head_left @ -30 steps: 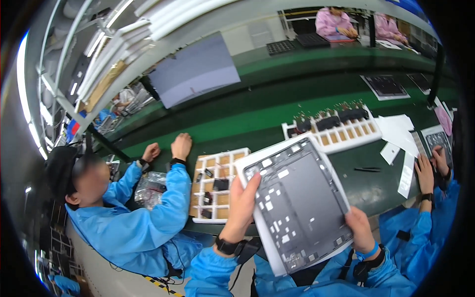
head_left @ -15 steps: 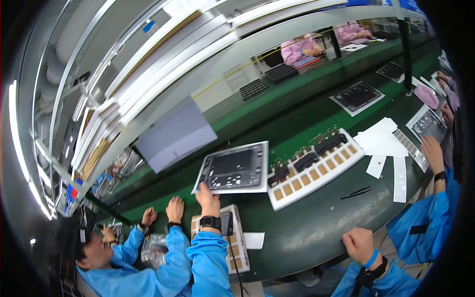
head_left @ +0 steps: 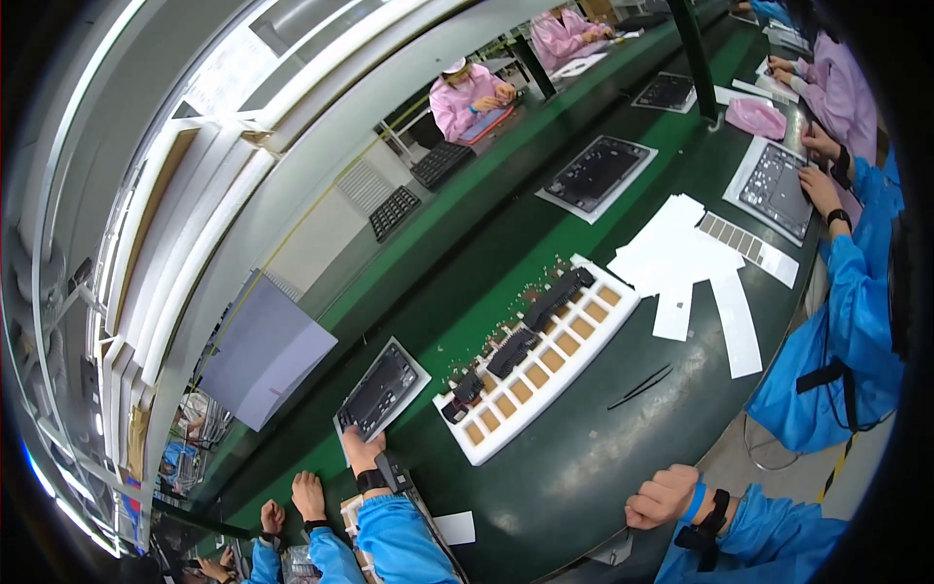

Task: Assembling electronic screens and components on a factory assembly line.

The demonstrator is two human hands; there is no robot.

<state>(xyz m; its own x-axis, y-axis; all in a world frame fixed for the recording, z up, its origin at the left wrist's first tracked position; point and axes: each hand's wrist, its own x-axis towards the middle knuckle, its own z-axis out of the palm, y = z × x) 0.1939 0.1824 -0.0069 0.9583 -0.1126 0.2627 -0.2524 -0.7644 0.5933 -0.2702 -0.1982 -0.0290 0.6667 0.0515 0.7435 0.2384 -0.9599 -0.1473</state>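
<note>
A flat black device housing point(head_left: 377, 387) with small parts on it rests on a white backing, tilted in view at the left of the bench. My left hand point(head_left: 362, 446) grips its near edge, thumb on top. Whether the housing touches the green bench surface I cannot tell. By the bench's front edge, at the lower right, my right hand point(head_left: 665, 494) is closed in a loose fist with nothing visible in it. Between my hands and farther off lies a long white foam tray point(head_left: 530, 409) with tan slots, several black parts and small boards along its far side.
Black tweezers point(head_left: 639, 386) lie right of the tray, near white sheets point(head_left: 681, 243). Another housing point(head_left: 598, 175) sits farther along the bench. A co-worker's hand point(head_left: 308, 496) is close to my left forearm. At the right a co-worker handles a similar housing point(head_left: 775, 187).
My view has turned, shifting the scene left and tilting it. My left hand has carried the housing away to the left, and it looks smaller. The right hand stays closed.
</note>
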